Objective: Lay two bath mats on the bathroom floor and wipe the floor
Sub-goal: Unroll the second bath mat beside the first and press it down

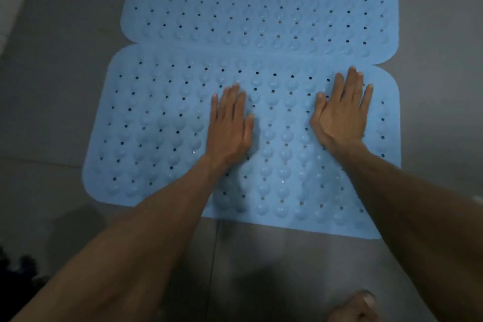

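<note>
Head view: fingers (352,81) of the right hand (342,115) lie straight and slightly spread, released, grasping nothing; those of the left hand (230,125) lie straight and close together, likewise released. Both palms press flat on the near bath mat (156,125), the left near its middle, the right toward its right edge. That blue mat, dotted with holes and bumps, lies flat on the grey floor (52,86). Its far edge touches the near edge of the far bath mat (256,0), the same kind, also flat. Bare toes (355,308) show at the floor's near edge.
</note>
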{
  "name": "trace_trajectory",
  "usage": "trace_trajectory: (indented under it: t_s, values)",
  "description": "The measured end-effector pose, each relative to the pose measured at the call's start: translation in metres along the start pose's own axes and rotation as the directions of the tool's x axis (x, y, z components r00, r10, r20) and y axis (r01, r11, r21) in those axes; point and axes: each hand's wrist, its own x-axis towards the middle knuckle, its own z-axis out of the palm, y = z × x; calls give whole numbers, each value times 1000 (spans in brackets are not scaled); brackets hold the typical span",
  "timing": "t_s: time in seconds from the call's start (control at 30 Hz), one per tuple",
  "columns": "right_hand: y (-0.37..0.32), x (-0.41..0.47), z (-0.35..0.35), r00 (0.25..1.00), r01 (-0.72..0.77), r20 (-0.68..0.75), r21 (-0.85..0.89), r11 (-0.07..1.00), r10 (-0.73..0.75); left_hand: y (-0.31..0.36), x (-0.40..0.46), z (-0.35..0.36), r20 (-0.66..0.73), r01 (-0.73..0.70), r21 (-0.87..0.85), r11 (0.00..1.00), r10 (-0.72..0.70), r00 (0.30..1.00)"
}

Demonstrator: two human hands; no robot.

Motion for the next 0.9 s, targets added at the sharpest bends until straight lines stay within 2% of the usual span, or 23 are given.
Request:
trace_trajectory:
  t_s: [0.13, 0.23, 0.3, 0.5, 0.57, 0.63, 0.73, 0.83, 0.9]
  values:
    - [-70, -74, 5, 998, 55, 6, 148, 987, -57, -47, -33, -11, -24, 99, 56, 994, -98, 995]
    - [-105, -114, 19, 997, 57, 43, 189, 980, -66, -52, -41, -10, -4, 72, 77, 994, -72, 997]
    - [-110, -119, 24, 997, 36, 53, 204, 978, -48, -53, -43, -8, 26, 82, 87, 993, -84, 996]
    - [-113, -104, 24, 996, 48, -85, 201, 978, -31, -54, -37, -6, 34, 163, 41, 986, -165, 986]
    - [-112, -105, 25, 996, 30, -86, 253, 967, -8, -51, -35, -6, 27, 194, 33, 980, -195, 980]
    - [-111, -101, 24, 994, -40, -85, 351, 935, 75, -48, -35, -6, 22, 209, 69, 976, -211, 977]
    - [-114, -95, 21, 980, -125, -92, 405, 906, 176, -45, -32, -11, 29, 116, 180, 977, -124, 992]
    - [-118, -94, 25, 988, -125, -55, 265, 956, 144, -43, -28, -10, 47, -48, 216, 975, 39, 998]
    - [-119, -90, 26, 993, -106, -27, 175, 979, 112, -44, -24, -11, 63, -49, 198, 979, 37, 997]
